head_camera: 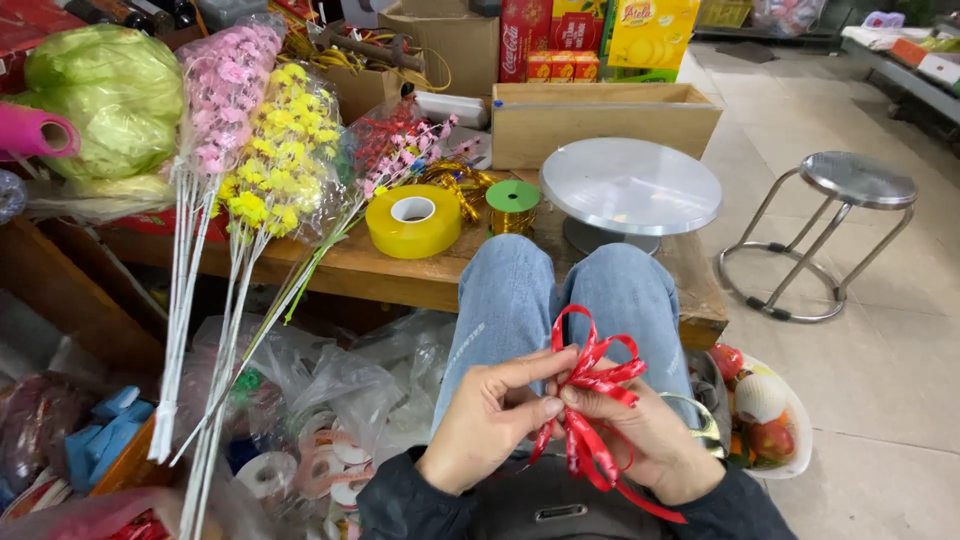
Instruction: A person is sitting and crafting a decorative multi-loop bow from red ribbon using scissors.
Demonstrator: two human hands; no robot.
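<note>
Both hands met over my denim knees [560, 300]: left hand [490, 420] pinched the centre of the glossy red curling ribbon [590, 385] between thumb and forefinger, right hand [650, 440] closed on its loops and tails. I judged bow-shaping was under way; tightening calls for a steady pinch. Beyond the knees sat a yellow tape roll [413, 221] and round silver turntable [630, 186].

Behind the open wooden box [600, 120] on the table stand a tall red carton [523, 35], a yellow carton [650, 30] right of it, and small red-and-yellow packets [562, 66] between them. A brown cardboard box [450, 40] sits to their left.
</note>
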